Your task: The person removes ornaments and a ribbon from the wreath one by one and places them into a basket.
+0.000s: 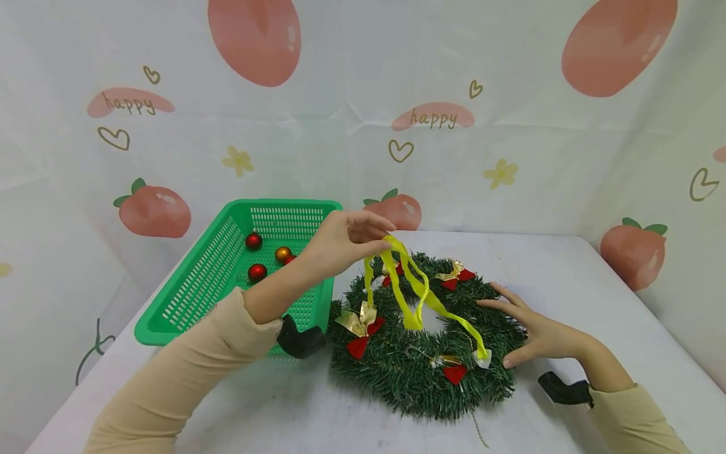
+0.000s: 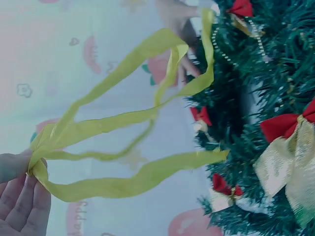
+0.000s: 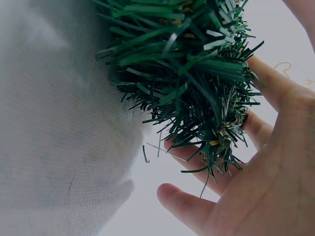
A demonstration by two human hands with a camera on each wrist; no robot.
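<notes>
A yellow ribbon (image 1: 413,320) hangs in loops from my left hand (image 1: 347,234), which pinches its upper end above the wreath. In the left wrist view, thumb and fingers grip the gathered end of the ribbon (image 2: 113,187). One strand trails down to the right side of the green tinsel wreath (image 1: 397,384), which lies flat and carries red and gold bows (image 1: 358,320). My right hand (image 1: 547,334) is at the wreath's right edge, fingers spread and relaxed. Close up, its fingers are around the outer tinsel (image 3: 197,88), some partly hidden behind it.
A green plastic basket (image 1: 193,296) stands left of the wreath, under my left forearm. Inside are several ornament balls, red (image 1: 257,272) and orange-gold (image 1: 283,254). The white table (image 1: 255,410) meets a printed cloth backdrop (image 1: 317,145). A beaded string (image 1: 479,431) sticks out at the wreath's front.
</notes>
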